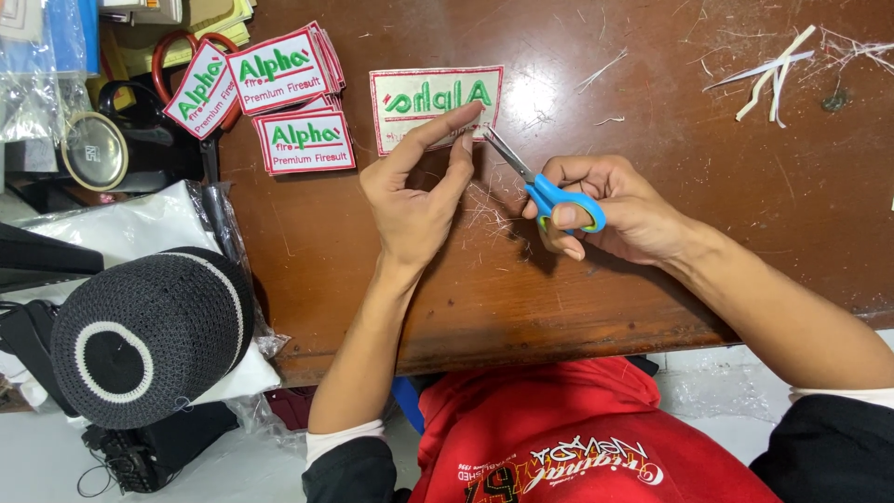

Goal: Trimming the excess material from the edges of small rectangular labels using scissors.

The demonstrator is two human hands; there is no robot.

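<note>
Brown wooden worktop [652,261] fills most of my view, scratched, littered with loose thread bits and a few white strip offcuts [768,79] at the far right. At the left edge sits a dark knitted cap [149,335] with a white ring, on clear plastic bags [140,228], with a roll of clear tape [93,151] beyond it. Pale floor shows below the worktop edge, plus my red shirt [577,438].

A stack of finished embroidered patches [279,98], white with red border and green lettering, lies far left. The one being worked, a single patch [433,102], lies flat and turned the other way round, just past my hands.

Left hand [414,200]: index finger and thumb stretched forward, tips pressing down on the near right edge of the patch, other fingers loosely curled. Right hand [615,210]: closed around the blue-handled scissors [540,182], thumb through one loop, blades slightly parted with tips at the patch's near right corner.

My read: trimming stray threads off the patch border, mid-step. The next snip would call for keeping the edge pinned flat and the blade tips right at the stitching without nicking the border.
</note>
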